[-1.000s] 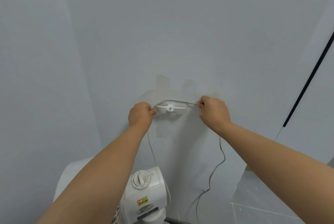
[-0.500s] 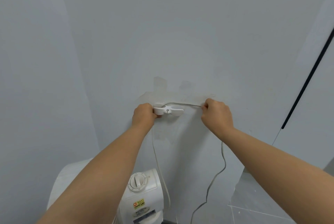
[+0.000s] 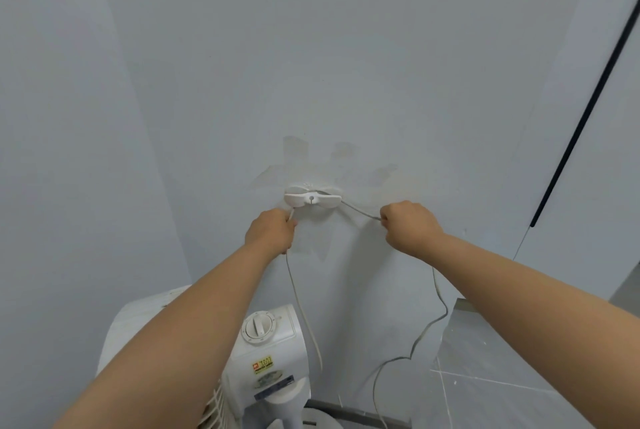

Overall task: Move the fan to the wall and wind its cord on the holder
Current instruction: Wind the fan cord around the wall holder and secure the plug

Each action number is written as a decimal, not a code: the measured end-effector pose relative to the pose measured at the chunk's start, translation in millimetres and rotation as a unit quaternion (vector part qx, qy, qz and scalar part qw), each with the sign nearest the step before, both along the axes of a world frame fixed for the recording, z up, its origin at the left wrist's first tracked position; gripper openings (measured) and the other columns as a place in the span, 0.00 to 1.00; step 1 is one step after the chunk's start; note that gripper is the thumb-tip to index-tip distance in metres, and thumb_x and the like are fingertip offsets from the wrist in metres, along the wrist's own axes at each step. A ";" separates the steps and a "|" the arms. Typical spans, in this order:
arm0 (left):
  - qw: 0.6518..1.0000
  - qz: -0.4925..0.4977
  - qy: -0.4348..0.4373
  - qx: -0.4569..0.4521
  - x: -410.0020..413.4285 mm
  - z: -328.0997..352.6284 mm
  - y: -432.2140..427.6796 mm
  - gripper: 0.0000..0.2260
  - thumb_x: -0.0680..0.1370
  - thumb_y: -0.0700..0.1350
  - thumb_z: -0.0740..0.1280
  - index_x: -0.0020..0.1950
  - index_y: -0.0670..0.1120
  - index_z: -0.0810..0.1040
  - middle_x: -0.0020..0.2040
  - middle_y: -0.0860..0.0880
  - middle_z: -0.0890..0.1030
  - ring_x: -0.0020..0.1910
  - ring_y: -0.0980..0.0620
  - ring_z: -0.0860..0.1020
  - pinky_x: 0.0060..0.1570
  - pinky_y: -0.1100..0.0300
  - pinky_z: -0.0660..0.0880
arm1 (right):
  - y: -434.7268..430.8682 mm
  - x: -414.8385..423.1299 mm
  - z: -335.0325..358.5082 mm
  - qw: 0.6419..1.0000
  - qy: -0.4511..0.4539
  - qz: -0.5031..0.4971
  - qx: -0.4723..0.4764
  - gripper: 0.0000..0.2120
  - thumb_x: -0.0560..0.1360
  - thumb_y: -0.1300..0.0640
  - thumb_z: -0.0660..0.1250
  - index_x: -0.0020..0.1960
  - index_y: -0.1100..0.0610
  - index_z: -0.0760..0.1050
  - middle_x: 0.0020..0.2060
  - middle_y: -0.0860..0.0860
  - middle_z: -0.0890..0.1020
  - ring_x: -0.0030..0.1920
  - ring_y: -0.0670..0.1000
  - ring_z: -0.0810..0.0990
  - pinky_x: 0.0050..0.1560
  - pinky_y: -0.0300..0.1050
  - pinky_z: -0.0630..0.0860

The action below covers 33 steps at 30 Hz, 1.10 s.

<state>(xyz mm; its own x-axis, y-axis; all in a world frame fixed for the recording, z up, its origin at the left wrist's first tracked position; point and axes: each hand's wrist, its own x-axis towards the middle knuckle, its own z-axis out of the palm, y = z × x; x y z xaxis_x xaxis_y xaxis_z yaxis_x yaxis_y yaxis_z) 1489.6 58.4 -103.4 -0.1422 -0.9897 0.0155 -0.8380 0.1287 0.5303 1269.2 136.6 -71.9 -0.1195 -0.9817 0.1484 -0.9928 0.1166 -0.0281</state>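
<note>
Both hands have dropped since half a second ago, from level with the holder to just below it. The cord, which then ran flat across the holder's top, now slopes down from each end.

At left, the left hand (image 3: 270,233) is closed in a fist round the cord (image 3: 303,304), just under the left arm of the holder (image 3: 311,200). From this fist the cord falls in a loose line to the fan (image 3: 266,352). The fan stands close against the wall (image 3: 346,65), directly below the holder, with its dial (image 3: 257,326) facing up. Its grille is largely hidden behind the left forearm.

At centre, the white two-armed holder is fixed to a patch of scuffed, uneven paint, with one pass of cord laid over it.

At right, the right hand (image 3: 410,227) grips the cord with curled fingers, a little lower than the holder's right tip. Slack hangs from this hand and trails in curves onto the tiled floor (image 3: 502,376).

Winding appears barely begun, with most of the length still loose.

Probable hazards:
- Downward pull from both fists at once may lever the holder off the marked paint.
- Loss of tension on either side could let the single pass slide off an arm tip.
- Slack on the floor may snag at the fan's base.
- A hard pull on the left span may tug the fan out of place.
</note>
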 end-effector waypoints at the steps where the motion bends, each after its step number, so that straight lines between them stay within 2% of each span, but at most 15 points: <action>1: 0.999 0.004 -0.047 -0.007 1.2 0.3 4.4 0.13 0.80 0.49 0.58 0.42 0.45 0.77 0.44 0.44 0.84 0.45 0.44 0.82 0.48 0.55 0.76 | 1.4 -0.3 -1.1 1.000 -0.012 -0.004 0.007 0.07 0.75 0.63 0.59 0.46 0.59 0.75 0.40 0.55 0.74 0.40 0.57 0.71 0.39 0.44 0.66; 4: 0.978 0.014 -0.154 -0.138 4.6 -1.1 16.5 0.11 0.79 0.49 0.61 0.50 0.42 0.77 0.51 0.44 0.80 0.50 0.42 0.79 0.43 0.56 0.70 | 1.4 4.6 -7.1 0.999 -0.016 -0.015 0.048 0.06 0.75 0.64 0.59 0.42 0.57 0.73 0.40 0.55 0.75 0.40 0.57 0.72 0.40 0.43 0.67; 6: 0.972 0.024 -0.088 -0.218 4.1 -2.2 23.2 0.06 0.78 0.45 0.63 0.50 0.43 0.75 0.48 0.46 0.78 0.46 0.42 0.77 0.41 0.56 0.68 | -3.3 8.9 -11.6 0.997 -0.022 -0.008 0.071 0.06 0.76 0.62 0.61 0.43 0.57 0.76 0.42 0.56 0.77 0.43 0.58 0.76 0.41 0.43 0.68; 7: 0.975 0.028 -0.034 -0.219 1.8 -2.3 25.6 0.05 0.77 0.44 0.64 0.49 0.44 0.76 0.44 0.48 0.77 0.44 0.44 0.76 0.40 0.57 0.68 | -5.0 9.4 -11.1 0.996 -0.042 -0.003 0.084 0.06 0.76 0.60 0.63 0.46 0.58 0.78 0.44 0.57 0.79 0.46 0.58 0.78 0.42 0.42 0.70; 8: 0.981 0.024 0.027 -0.189 -0.8 -2.8 26.7 0.03 0.76 0.43 0.65 0.46 0.44 0.77 0.41 0.49 0.76 0.41 0.46 0.76 0.40 0.57 0.69 | -6.2 8.9 -9.7 0.992 -0.075 0.000 0.096 0.07 0.76 0.59 0.65 0.47 0.60 0.80 0.44 0.57 0.80 0.46 0.57 0.79 0.43 0.42 0.70; 10: 0.984 -0.013 0.162 -0.068 -10.3 -4.6 28.9 0.05 0.75 0.41 0.65 0.41 0.44 0.79 0.35 0.49 0.77 0.35 0.49 0.76 0.38 0.58 0.73 | -5.9 2.4 -2.7 0.979 -0.169 0.007 0.117 0.07 0.74 0.60 0.67 0.40 0.61 0.81 0.36 0.56 0.80 0.38 0.54 0.79 0.39 0.40 0.72; 12: 0.961 -0.055 0.264 0.067 -21.1 -5.3 35.6 0.07 0.77 0.39 0.62 0.44 0.43 0.80 0.35 0.48 0.79 0.33 0.53 0.77 0.34 0.61 0.74 | -0.5 -5.4 5.9 0.949 -0.286 0.002 0.131 0.10 0.73 0.64 0.68 0.33 0.60 0.77 0.29 0.54 0.78 0.29 0.50 0.75 0.32 0.38 0.74; 14: 0.939 -0.100 0.278 0.176 -32.9 -7.7 42.3 0.09 0.78 0.38 0.61 0.53 0.41 0.79 0.43 0.47 0.81 0.39 0.54 0.78 0.38 0.63 0.75 | 5.5 -11.9 11.8 0.916 -0.381 -0.003 0.131 0.10 0.74 0.66 0.68 0.34 0.61 0.76 0.28 0.54 0.77 0.28 0.50 0.75 0.30 0.37 0.75; 16: 0.920 -0.154 0.246 0.262 -47.0 -15.6 49.4 0.14 0.78 0.38 0.61 0.62 0.42 0.76 0.55 0.48 0.81 0.52 0.54 0.77 0.49 0.60 0.74 | 8.4 -15.5 14.7 0.894 -0.432 -0.013 0.120 0.08 0.74 0.66 0.68 0.36 0.61 0.76 0.29 0.55 0.78 0.28 0.50 0.76 0.29 0.37 0.76; 18: 0.897 -0.207 0.221 0.323 -63.2 -23.1 60.5 0.19 0.78 0.36 0.60 0.70 0.46 0.69 0.66 0.50 0.75 0.65 0.54 0.71 0.61 0.58 0.68 | 8.2 -16.6 16.7 0.879 -0.465 -0.022 0.103 0.08 0.75 0.66 0.66 0.37 0.62 0.76 0.31 0.56 0.78 0.29 0.51 0.77 0.30 0.38 0.78; 20: 0.870 -0.234 0.244 0.358 -77.7 -25.9 71.5 0.22 0.79 0.36 0.59 0.72 0.48 0.64 0.69 0.51 0.72 0.69 0.54 0.66 0.65 0.56 0.64 | 6.8 -17.8 19.3 0.870 -0.484 -0.031 0.085 0.07 0.75 0.66 0.66 0.38 0.63 0.76 0.31 0.56 0.79 0.30 0.51 0.77 0.32 0.39 0.79; 22: 0.861 -0.228 0.286 0.354 -85.3 -27.5 75.3 0.19 0.78 0.39 0.62 0.68 0.49 0.68 0.62 0.48 0.77 0.65 0.54 0.70 0.63 0.56 0.65 | 6.0 -19.1 22.1 0.868 -0.490 -0.035 0.077 0.07 0.76 0.65 0.66 0.38 0.63 0.76 0.32 0.57 0.79 0.31 0.51 0.78 0.33 0.39 0.79; 25: 0.895 -0.190 0.304 0.264 -81.1 -25.1 74.4 0.02 0.78 0.44 0.65 0.48 0.48 0.77 0.40 0.49 0.81 0.43 0.55 0.78 0.49 0.60 0.71 | 4.9 -21.4 24.0 0.869 -0.488 -0.037 0.077 0.07 0.76 0.64 0.66 0.38 0.62 0.76 0.32 0.56 0.79 0.31 0.51 0.77 0.35 0.41 0.78; 27: 0.923 -0.187 0.268 0.201 -72.0 -27.7 70.0 0.08 0.78 0.44 0.65 0.39 0.47 0.77 0.34 0.49 0.79 0.33 0.56 0.76 0.40 0.63 0.72 | 4.5 -18.7 23.0 0.879 -0.466 -0.037 0.091 0.07 0.76 0.64 0.66 0.39 0.61 0.76 0.32 0.55 0.79 0.31 0.51 0.77 0.35 0.41 0.78; 33: 0.950 -0.186 0.172 0.184 -45.3 -30.1 64.4 0.08 0.76 0.41 0.66 0.37 0.48 0.78 0.38 0.52 0.80 0.38 0.57 0.76 0.36 0.65 0.70 | 0.0 2.6 9.2 0.935 -0.330 -0.027 0.127 0.09 0.75 0.62 0.66 0.36 0.60 0.75 0.29 0.53 0.78 0.29 0.50 0.76 0.31 0.40 0.75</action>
